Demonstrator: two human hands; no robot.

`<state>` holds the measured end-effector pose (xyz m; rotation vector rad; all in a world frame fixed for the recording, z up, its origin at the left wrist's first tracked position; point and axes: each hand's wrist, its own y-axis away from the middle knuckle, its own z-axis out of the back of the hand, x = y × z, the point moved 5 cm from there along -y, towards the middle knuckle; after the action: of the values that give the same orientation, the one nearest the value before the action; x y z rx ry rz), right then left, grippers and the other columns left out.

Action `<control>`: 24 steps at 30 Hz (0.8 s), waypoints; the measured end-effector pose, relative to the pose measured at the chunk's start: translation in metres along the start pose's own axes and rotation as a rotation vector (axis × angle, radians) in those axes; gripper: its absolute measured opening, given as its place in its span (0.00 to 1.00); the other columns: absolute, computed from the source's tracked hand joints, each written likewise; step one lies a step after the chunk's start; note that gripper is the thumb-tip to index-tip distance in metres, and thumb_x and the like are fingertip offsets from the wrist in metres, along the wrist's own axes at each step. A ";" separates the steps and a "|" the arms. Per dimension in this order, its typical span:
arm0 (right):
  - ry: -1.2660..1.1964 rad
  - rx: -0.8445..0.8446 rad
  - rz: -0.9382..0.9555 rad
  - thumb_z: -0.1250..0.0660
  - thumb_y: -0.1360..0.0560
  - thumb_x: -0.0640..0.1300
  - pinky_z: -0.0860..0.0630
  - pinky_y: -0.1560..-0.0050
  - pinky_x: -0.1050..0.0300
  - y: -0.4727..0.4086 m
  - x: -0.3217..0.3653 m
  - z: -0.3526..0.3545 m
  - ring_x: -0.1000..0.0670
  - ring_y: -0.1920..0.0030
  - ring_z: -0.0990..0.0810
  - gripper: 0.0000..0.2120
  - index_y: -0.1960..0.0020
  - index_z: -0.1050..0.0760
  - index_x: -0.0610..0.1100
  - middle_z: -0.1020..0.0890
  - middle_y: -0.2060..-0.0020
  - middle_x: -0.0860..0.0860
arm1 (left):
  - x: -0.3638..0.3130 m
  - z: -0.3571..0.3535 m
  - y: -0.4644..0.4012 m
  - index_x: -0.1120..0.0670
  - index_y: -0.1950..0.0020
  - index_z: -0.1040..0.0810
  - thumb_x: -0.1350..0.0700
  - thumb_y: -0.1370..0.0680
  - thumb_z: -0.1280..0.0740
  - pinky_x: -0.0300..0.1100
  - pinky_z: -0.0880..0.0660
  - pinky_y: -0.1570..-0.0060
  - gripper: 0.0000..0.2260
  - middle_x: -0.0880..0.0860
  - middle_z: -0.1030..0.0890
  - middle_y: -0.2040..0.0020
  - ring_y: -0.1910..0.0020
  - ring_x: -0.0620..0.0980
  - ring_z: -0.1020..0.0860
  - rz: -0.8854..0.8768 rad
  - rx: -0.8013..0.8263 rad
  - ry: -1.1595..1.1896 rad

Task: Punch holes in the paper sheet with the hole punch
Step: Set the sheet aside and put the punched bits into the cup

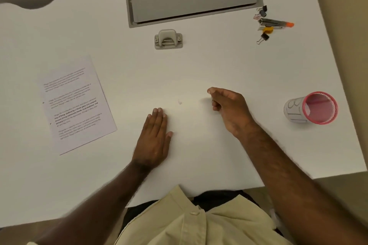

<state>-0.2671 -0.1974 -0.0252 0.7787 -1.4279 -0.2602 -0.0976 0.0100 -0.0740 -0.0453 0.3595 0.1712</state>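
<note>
Shirt [199, 223]: pale cream-yellow woven fabric, seen from above at the near edge of the white desk [199, 65].
Shirt front: buttoned placket running down the middle; one small pale button [194, 213] visible near the top.
Shirt collar: folded point of the same cream cloth, reaching toward the desk edge.
Lower garment [217, 199]: dark, near-black fabric showing between shirt and desk edge; type cannot be told.
Left forearm [111, 191]: bare to the frame edge, no sleeve in view, fine hair.
Right forearm [288, 169]: bare, no sleeve in view, fine hair.
Left hand [154, 137]: bare, no ring or watch seen; short nails.
Right hand [229, 109]: bare; short nails.
</note>
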 end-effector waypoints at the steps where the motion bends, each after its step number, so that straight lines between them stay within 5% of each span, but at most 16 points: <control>1: -0.039 -0.013 -0.008 0.27 0.20 0.41 0.25 0.56 0.56 0.003 0.002 0.008 0.52 0.63 0.25 0.04 0.51 0.14 0.46 0.20 0.61 0.48 | -0.014 -0.005 -0.007 0.68 0.18 0.38 0.53 0.13 0.41 0.61 0.42 0.17 0.27 0.66 0.39 0.16 0.15 0.65 0.42 -0.057 0.016 0.025; 7: -0.080 -0.140 0.061 0.28 0.19 0.40 0.24 0.54 0.55 0.028 0.028 0.072 0.51 0.61 0.25 0.04 0.51 0.14 0.46 0.21 0.63 0.49 | -0.097 -0.037 -0.053 0.65 0.16 0.40 0.51 0.11 0.41 0.56 0.45 0.15 0.28 0.63 0.42 0.15 0.14 0.61 0.45 -0.343 0.144 0.105; 13: 0.092 -0.345 0.234 0.28 0.19 0.41 0.23 0.54 0.60 0.051 0.051 0.151 0.53 0.62 0.24 0.04 0.48 0.14 0.45 0.19 0.66 0.55 | -0.143 -0.059 -0.090 0.65 0.16 0.42 0.48 0.11 0.43 0.54 0.49 0.14 0.29 0.63 0.45 0.14 0.13 0.60 0.48 -0.437 0.216 0.070; 17: 0.286 -0.508 0.348 0.28 0.20 0.48 0.21 0.53 0.68 0.066 0.063 0.203 0.61 0.59 0.17 0.06 0.54 0.15 0.55 0.14 0.62 0.59 | -0.156 -0.075 -0.099 0.62 0.14 0.47 0.46 0.11 0.44 0.56 0.51 0.14 0.31 0.61 0.50 0.13 0.13 0.58 0.54 -0.439 0.265 0.034; 21: 0.478 -0.654 0.394 0.30 0.18 0.51 0.16 0.47 0.52 0.071 0.062 0.240 0.49 0.48 0.14 0.10 0.47 0.14 0.46 0.12 0.51 0.50 | -0.157 -0.087 -0.097 0.60 0.13 0.51 0.45 0.11 0.46 0.58 0.51 0.15 0.32 0.59 0.52 0.12 0.12 0.57 0.55 -0.439 0.260 -0.015; 24: 0.588 -0.691 0.443 0.31 0.17 0.49 0.22 0.52 0.62 0.070 0.059 0.253 0.45 0.51 0.17 0.14 0.49 0.16 0.39 0.14 0.52 0.44 | -0.154 -0.090 -0.097 0.59 0.13 0.51 0.44 0.11 0.46 0.58 0.51 0.15 0.32 0.58 0.52 0.12 0.12 0.58 0.53 -0.449 0.233 -0.014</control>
<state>-0.5161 -0.2635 0.0517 -0.0490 -0.8252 -0.1440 -0.2541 -0.1163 -0.1022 0.1048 0.3445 -0.3145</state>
